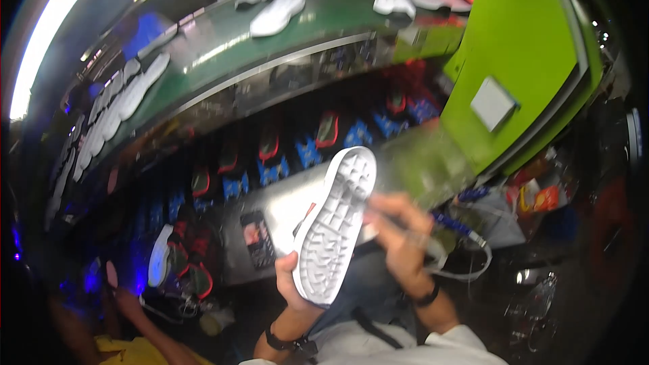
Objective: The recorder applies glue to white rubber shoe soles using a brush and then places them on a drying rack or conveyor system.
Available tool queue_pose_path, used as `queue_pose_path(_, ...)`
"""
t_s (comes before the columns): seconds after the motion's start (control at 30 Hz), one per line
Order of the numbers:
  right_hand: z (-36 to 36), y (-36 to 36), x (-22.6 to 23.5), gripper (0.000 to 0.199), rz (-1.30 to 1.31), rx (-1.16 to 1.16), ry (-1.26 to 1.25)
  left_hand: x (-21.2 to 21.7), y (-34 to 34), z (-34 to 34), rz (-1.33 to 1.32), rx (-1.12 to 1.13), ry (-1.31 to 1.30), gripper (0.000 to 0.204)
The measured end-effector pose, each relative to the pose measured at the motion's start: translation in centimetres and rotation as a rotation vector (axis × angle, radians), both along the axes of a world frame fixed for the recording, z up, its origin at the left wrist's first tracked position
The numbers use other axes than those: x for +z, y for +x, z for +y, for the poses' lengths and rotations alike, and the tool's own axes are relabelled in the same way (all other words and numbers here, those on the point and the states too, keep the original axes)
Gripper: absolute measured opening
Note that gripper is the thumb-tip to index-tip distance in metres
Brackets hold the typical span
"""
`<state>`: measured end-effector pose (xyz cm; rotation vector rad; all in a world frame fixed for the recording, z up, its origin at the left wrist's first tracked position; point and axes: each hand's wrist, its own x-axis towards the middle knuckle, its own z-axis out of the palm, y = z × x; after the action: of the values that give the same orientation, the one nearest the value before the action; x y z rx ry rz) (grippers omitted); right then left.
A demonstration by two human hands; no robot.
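Note:
A shoe (331, 236) is held up in front of me, its white treaded sole facing me and its toe-to-heel length standing nearly upright. Small red and dark bits show past its left edge; the rest of its upper is hidden. My left hand (292, 287) grips the lower end, thumb along the sole's edge and the other fingers behind it. Close to the sole's right edge is my right hand (405, 236), blurred, its fingers bent together. Whatever lies between those fingertips is too smeared to make out, and I cannot tell whether they touch the shoe.
Behind the shoe runs a metal ledge (236, 257) with a dark phone-like slab (257, 238). Beyond, dark shoes with red trim (327, 130) sit among blue holders. White soles (277, 13) line a green bench (203, 81). A green panel (527, 47) stands right; another person's arm (145, 321) shows lower left.

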<state>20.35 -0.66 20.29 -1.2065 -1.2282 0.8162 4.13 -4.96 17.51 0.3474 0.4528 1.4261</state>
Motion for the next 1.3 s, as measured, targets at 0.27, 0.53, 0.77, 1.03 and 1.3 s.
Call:
queue_pose_path(0.27,-5.2,5.7,3.9,0.027,0.317,0.322,0.142,14.5,6.7,22.6,0.143,0.314,0.38,0.052)
queue_pose_path(0.53,-6.4,7.0,-3.0,0.029,0.742,0.225,-0.333,13.1,-7.6,38.7,2.141,0.448,0.149,0.053)
queue_pose_path(0.77,-6.6,6.3,-5.7,0.029,0.748,0.07,-0.265,6.1,-9.3,22.7,1.377,1.287,0.407,0.037)
queue_pose_path(1.03,-6.3,3.3,-7.5,0.025,0.763,0.268,-0.368,-7.1,-8.8,-6.0,0.48,-0.371,-0.186,0.073)
queue_pose_path(1.3,-4.4,-4.4,-4.1,0.03,-0.1,0.496,0.042,-10.1,-7.7,-17.4,0.117,-0.169,-0.45,0.06)
